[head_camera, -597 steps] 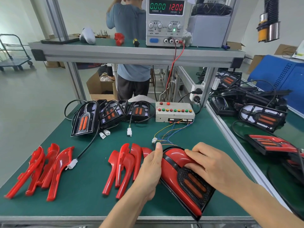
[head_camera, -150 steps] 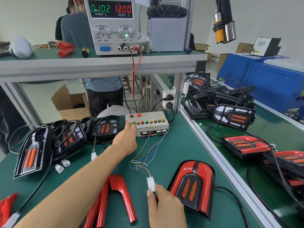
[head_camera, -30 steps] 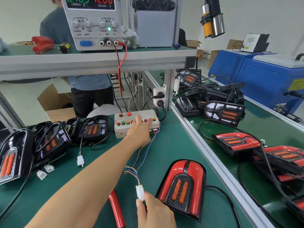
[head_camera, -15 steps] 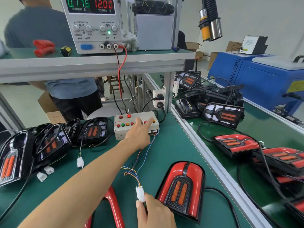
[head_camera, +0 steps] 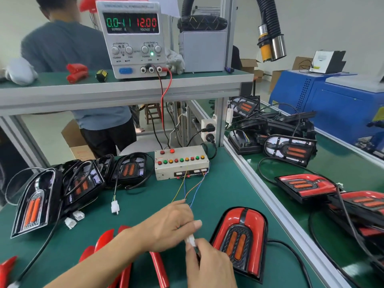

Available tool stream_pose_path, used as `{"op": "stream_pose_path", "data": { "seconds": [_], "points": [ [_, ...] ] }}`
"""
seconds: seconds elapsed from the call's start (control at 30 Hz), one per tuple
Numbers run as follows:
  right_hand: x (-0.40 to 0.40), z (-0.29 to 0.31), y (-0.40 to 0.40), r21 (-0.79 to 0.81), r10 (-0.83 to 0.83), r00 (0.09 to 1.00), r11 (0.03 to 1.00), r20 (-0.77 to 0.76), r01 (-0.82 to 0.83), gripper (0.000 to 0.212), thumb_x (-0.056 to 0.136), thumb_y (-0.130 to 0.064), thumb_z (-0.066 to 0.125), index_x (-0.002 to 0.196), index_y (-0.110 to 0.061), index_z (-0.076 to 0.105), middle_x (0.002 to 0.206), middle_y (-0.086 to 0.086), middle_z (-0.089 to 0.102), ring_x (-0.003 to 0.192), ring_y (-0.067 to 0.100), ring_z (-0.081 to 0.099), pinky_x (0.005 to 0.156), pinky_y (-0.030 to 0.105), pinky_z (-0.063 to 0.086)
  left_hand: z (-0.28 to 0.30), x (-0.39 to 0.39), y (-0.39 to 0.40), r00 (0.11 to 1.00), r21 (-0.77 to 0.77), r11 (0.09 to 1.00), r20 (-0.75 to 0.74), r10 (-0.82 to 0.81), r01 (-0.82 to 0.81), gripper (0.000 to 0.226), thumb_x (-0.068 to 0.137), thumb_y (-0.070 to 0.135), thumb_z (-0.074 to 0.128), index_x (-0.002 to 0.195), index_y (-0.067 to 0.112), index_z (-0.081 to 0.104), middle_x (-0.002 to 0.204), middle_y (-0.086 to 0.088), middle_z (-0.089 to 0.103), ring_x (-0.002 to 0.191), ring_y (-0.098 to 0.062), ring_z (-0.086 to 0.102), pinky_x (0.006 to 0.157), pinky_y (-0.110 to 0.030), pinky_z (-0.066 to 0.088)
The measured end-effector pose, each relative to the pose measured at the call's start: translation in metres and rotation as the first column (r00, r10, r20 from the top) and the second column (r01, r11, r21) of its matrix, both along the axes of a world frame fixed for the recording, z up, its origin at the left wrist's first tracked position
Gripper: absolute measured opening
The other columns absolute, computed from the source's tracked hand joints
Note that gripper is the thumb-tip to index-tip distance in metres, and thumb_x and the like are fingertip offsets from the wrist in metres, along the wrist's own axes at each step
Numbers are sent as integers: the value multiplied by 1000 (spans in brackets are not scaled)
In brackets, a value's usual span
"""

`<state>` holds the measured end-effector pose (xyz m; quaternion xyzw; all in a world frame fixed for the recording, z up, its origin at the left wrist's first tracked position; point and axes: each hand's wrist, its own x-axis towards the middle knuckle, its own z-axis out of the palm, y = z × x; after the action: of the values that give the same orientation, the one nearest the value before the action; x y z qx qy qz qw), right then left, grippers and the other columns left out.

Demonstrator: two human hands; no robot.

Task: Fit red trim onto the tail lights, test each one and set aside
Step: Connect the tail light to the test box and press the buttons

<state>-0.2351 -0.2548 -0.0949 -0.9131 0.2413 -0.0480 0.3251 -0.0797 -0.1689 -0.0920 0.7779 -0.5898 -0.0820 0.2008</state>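
Observation:
A tail light (head_camera: pixel 241 238) with red trim fitted lies on the green mat at lower right, its black cable running off to the right. A white connector (head_camera: pixel 190 240) joins it to the coloured wires of the button test box (head_camera: pixel 180 163). My left hand (head_camera: pixel 172 223) and my right hand (head_camera: pixel 207 265) both pinch this connector, just left of the light. Loose red trims (head_camera: pixel 116 258) lie under my left forearm. Several untrimmed black tail lights (head_camera: pixel 81 181) stand in a row at the left.
A power supply (head_camera: pixel 133 38) on the upper shelf reads 12.00 volts. Trimmed tail lights (head_camera: pixel 305 185) lie on the neighbouring bench at the right. A person (head_camera: pixel 68 65) stands behind the shelf. An aluminium rail (head_camera: pixel 270 202) divides the two benches.
My left hand has left the test box buttons and come back to the white connector, joining my right hand on it. The current reading has dropped from 0.176 to near zero.

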Motion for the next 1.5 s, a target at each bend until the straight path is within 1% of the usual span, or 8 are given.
{"op": "stream_pose_path", "data": {
  "seconds": [0.2,0.43,0.63,0.8,1.0,1.27,1.4,1.5],
  "points": [
    [-1,4,-5,77,-50,999,996,16,49,36,104,-49,40,110,-22,62,103,0,73,99,19,67,85,31,49,1,-2,-12,987,-116,993,-164,-4,-15,53,109,26,42,59,15,31,58,4,34,76,-13,40,75,-43,43],
    [-3,7,-10,47,-36,999,998,-8,37,35,104,-47,40,105,-18,59,98,2,72,94,23,67,83,34,50,3,-7,-16,968,-110,993,-250,1,-29,52,105,26,40,55,14,36,55,7,35,75,-11,40,78,-45,43],
    [-3,6,-13,-15,-30,1000,999,0,30,32,105,-48,38,96,-21,53,86,-6,62,78,18,53,76,32,44,-7,-6,-16,959,-136,989,-282,21,-62,50,106,25,41,56,15,39,60,-7,45,79,-12,43,77,-22,36],
    [-10,12,-16,17,-37,999,999,1,37,35,103,-46,42,96,-16,58,92,1,72,82,20,61,79,31,47,-7,5,-13,948,-135,984,-311,69,-116,51,104,27,42,56,11,45,65,-6,47,80,-15,48,78,-30,41],
    [-21,21,-9,-5,9,1000,1000,24,-9,40,102,-55,42,111,-21,60,100,-4,73,96,12,68,85,24,49,-1,14,-21,989,84,996,148,-24,12,41,110,34,37,74,21,51,75,7,50,90,0,41,121,-27,11],
    [-26,26,-14,-163,54,997,985,-47,-61,41,103,-59,37,139,-41,44,141,-14,48,126,10,57,100,25,43,-12,6,-21,914,353,932,401,-70,-84,43,101,45,40,85,18,69,95,1,60,109,-18,49,124,-47,7],
    [-31,17,-7,-209,116,993,971,-12,-116,36,100,-54,45,130,-39,56,128,-10,56,111,8,64,89,24,51,-13,4,-16,895,299,949,443,-48,-97,31,94,47,43,97,26,65,99,5,60,112,-17,48,124,-47,6],
    [-43,5,-9,-296,114,928,955,354,-4,27,65,-39,75,91,-30,80,80,-12,68,58,3,64,49,17,50,-11,3,-12,884,282,950,467,-10,-138,33,97,49,40,101,27,64,101,7,60,114,-17,49,125,-48,3]
  ]
}}
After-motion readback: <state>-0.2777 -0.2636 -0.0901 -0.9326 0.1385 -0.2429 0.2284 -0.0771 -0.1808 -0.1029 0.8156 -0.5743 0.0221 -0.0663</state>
